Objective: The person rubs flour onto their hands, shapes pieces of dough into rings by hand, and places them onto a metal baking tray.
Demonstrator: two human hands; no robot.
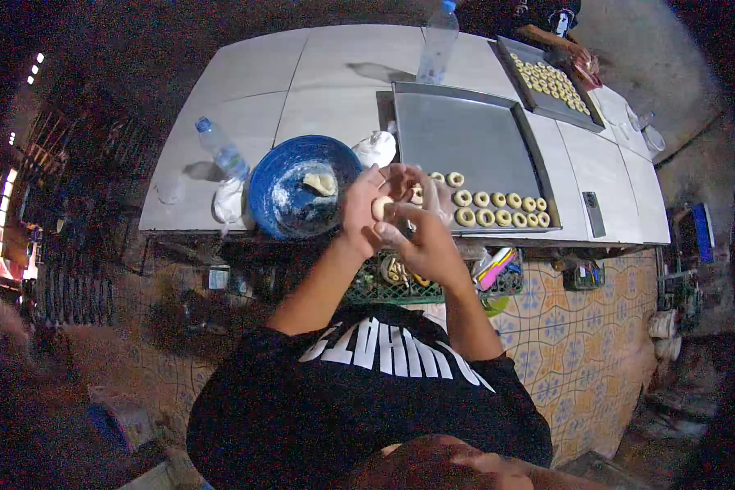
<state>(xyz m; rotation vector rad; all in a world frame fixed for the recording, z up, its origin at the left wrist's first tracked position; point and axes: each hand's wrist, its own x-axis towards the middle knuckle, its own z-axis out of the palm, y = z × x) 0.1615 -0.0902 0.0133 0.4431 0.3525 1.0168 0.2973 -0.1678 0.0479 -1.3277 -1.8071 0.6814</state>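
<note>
The white-tiled table (245, 73) carries a round blue plastic bowl (263, 181) near its front edge. White crumpled bundles (376, 149) flank the bowl. Further right: a grey rectangular metal tray (457, 131), a second, darker metal tray (567, 121), and a flat dark rectangular object (594, 214). Blue-capped clear plastic bottles (223, 151) stand left and rear.

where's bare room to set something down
White table: beyond the blue bowl, left of the far bottle; also between the near tray and dark flat object. The near tray is bare beyond its dough rings. Crowded: beside the bowl, and the far tray.
</note>
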